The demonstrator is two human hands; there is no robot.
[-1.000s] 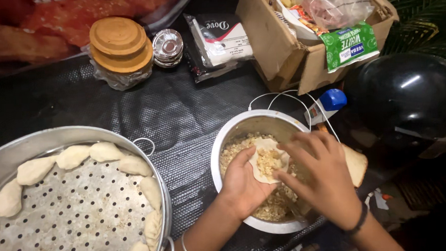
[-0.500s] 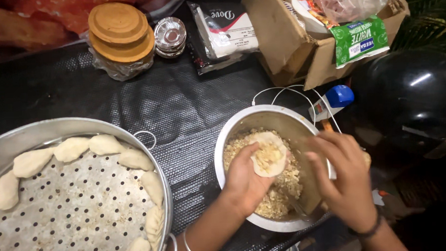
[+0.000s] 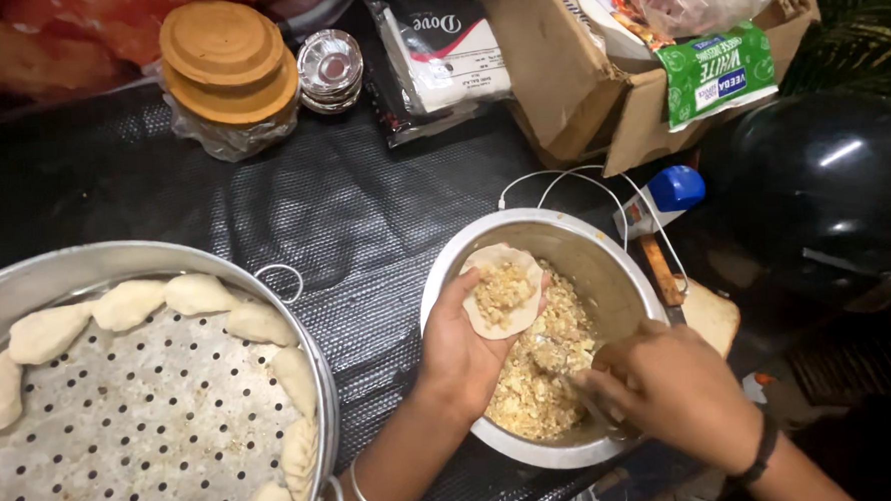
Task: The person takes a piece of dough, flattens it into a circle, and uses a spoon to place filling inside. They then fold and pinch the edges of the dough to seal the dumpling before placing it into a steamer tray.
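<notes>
A: Left hand (image 3: pixel 460 355): palm up, fingers cupped under round dough wrapper (image 3: pixel 504 290). Small mound of crumbly filling on wrapper centre. Held over near-left rim of steel bowl (image 3: pixel 606 263), just above filling.

B: Right hand (image 3: pixel 672 396)?

A: Curled shut on a thin utensil, probably a spoon (image 3: pixel 598 411); head mostly hidden in crumbly filling (image 3: pixel 541 377) at bowl's near side. Exact grip not clear.

B: Relation between the two?

A: Wrapper up and to the left of right hand, near, not touching. Round, so no long axis to note. Left hand directly under it; right hand nearer the filling.

B: Surroundings?

A: Perforated steamer tray (image 3: pixel 123 435) well to the left, folded dumplings (image 3: pixel 132 302) along its rim. Wooden-lidded jars (image 3: pixel 229 65), cardboard box (image 3: pixel 598 83) at far edge of dark textured mat (image 3: pixel 354 224).
</notes>
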